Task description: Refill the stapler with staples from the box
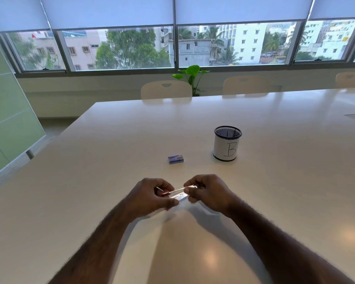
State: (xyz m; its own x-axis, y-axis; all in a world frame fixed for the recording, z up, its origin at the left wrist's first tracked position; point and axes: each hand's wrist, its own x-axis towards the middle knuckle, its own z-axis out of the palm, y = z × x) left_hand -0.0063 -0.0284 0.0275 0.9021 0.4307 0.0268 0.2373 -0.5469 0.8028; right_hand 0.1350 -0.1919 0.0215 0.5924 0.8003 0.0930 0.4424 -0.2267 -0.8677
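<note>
A small stapler point(177, 194), silver metal with a bit of red showing, is held just above the white table point(111, 150) between both hands. My left hand point(152, 194) grips its left end, fingers curled around it. My right hand point(208, 191) pinches the right end, where a thin metal strip sticks out from the body. Most of the stapler is hidden by my fingers. The small blue staple box point(175, 159) lies closed on the table beyond my hands, apart from them.
A black mesh pen cup point(226, 143) wrapped in white paper marked "B" stands to the right of the box. Chairs point(166, 90) line the table's far edge, a potted plant point(193, 75) behind them. The table's left edge runs beside a green glass wall point(8, 111).
</note>
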